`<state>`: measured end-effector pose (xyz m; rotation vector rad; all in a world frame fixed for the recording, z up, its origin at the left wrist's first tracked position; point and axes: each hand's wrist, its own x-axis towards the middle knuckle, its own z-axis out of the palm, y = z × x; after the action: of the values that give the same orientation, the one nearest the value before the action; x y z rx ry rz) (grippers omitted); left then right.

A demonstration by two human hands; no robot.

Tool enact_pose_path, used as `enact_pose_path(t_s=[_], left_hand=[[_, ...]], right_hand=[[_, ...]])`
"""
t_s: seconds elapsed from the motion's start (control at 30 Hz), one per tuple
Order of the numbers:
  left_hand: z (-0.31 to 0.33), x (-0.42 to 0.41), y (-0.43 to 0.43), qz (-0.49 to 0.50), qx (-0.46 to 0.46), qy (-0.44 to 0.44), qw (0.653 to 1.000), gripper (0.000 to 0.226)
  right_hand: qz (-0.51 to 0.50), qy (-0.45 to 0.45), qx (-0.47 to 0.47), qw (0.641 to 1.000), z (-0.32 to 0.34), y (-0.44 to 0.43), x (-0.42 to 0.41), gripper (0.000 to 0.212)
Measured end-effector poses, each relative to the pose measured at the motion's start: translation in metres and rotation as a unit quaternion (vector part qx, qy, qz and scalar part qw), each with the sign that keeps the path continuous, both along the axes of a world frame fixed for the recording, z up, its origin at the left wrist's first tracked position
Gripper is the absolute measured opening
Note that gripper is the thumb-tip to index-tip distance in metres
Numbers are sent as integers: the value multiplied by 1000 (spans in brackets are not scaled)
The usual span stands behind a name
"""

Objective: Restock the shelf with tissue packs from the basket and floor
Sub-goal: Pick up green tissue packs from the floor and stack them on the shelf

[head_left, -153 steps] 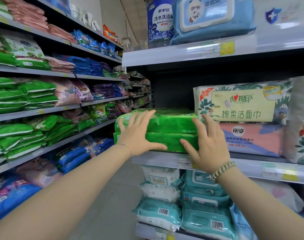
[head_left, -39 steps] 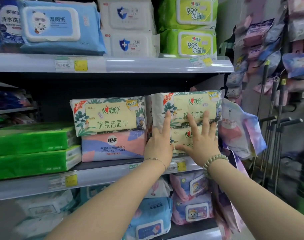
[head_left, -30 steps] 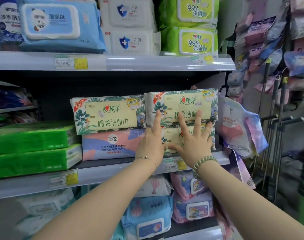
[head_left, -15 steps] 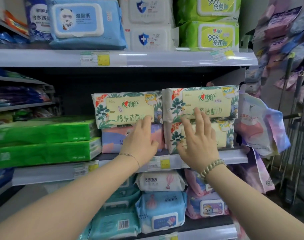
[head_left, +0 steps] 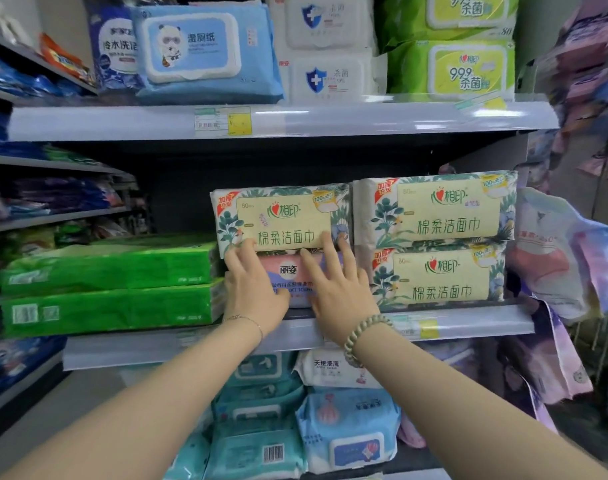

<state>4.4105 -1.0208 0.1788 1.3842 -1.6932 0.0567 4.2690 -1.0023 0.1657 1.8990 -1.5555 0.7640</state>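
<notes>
**Mid shelf, head cam: both hands flat on stacked tissue packs**

On mid grey metal shelf (head_left: 468, 322), head view: cream leaf-print tissue pack w/ green lettering (head_left: 281, 216) lies on top of pink-and-blue soft-towel pack (head_left: 288, 271), both facing front.

Left hand (head_left: 252, 289) lies flat on the soft-towel pack's left part. Fingers straight and close together, tips touching btm edge of the leaf-print pack. Thin chain bracelet (head_left: 247, 320) at wrist.

Right hand (head_left: 337, 292) lies flat on the soft-towel pack's right part. Fingers straight and spread wide, tips up on the leaf-print pack's lower right corner. Pale green bead bracelet (head_left: 361, 332) on wrist. Neither hand curls round anything.

Just right, side by side w/ this stack: upper right leaf-print pack (head_left: 434, 209) sits on lower right leaf-print pack (head_left: 437, 275).

Just left: two bright green plastic-wrapped flat packs (head_left: 108, 265), one on the other.

Upper grey shelf (head_left: 364, 119) carries, L to R:
- light blue panda wipes pack (head_left: 205, 53)
- white wipes packs w/ blue shield logo (head_left: 326, 26)
- lime-green wipes packs (head_left: 451, 69)

Yellow price tag (head_left: 239, 121) on its front rail.

Below mid shelf: teal wipes packs (head_left: 257, 410) and blue-white wipes pack (head_left: 347, 431), piled.
</notes>
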Motion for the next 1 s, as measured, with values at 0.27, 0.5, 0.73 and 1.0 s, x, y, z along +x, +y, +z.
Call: enact_pose_path(t_s=[0.27, 0.5, 0.73, 1.0], left_hand=[[0, -6, -13, -7, -49, 76, 996, 74], [-2, -13, -8, 10, -50, 71, 996, 73], [-2, -11, 1, 56, -36, -5, 998, 79], [0, -6, 16, 45, -69, -184, 980, 42]], right_hand=[[-26, -2, -31, 999, 13, -5, -3, 72], [-38, 32, -34, 998, 14, -10, -12, 80], [-52, 89, -46, 994, 16, -1, -9, 68], [21, 125, -111, 986, 11, 12, -17, 37]])
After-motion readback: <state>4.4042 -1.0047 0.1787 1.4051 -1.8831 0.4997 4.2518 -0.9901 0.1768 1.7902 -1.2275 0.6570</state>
